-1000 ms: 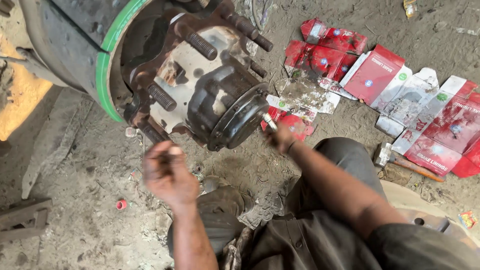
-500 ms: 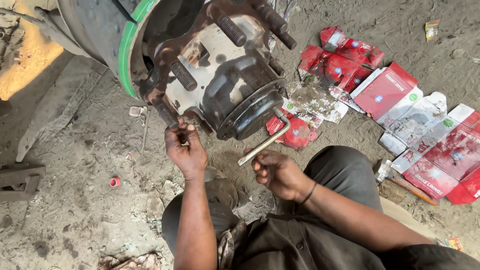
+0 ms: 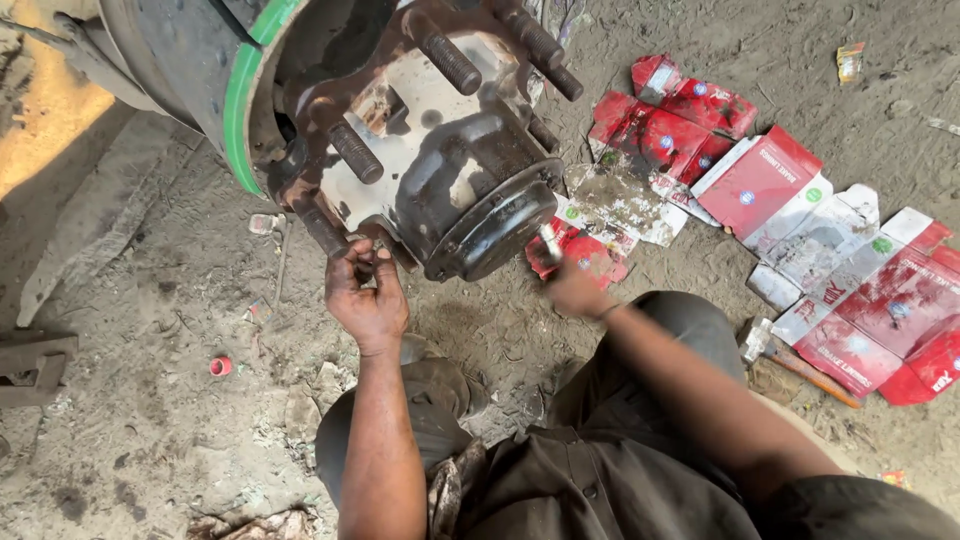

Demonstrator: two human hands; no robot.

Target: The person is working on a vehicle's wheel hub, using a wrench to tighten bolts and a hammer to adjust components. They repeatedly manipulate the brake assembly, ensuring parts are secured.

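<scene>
1. The left hand (image 3: 367,300) is reaching up to the lower edge of the wheel hub (image 3: 440,180). Its fingertips are pinching a small part at the base of a lower stud (image 3: 322,228). The grip is closed on this small part, but the part is too small to say what it is.

2. The right hand (image 3: 575,292) is blurred. It is grasping a thin metal rod (image 3: 550,242), which is pointing up towards the dark hub cap (image 3: 492,230). The grip is clenched around the lower end of the rod.

3. To do this step well, I think the left fingers should be keeping the small part straight on the stud, not tilted, so that it is not jamming on the thread.

4. The rod tip should be coming in beside the left fingers and not across them, because the two hands are working close under the same hub.

5. The hub is hanging over the dirt floor (image 3: 150,420), and a small part is easily getting lost in the sand, so a firm pinch is better than a loose one.

6. The red and white cartons (image 3: 760,180) are lying on the floor to the right, well apart from the left hand. A hammer (image 3: 770,350) is lying near the right forearm.
</scene>
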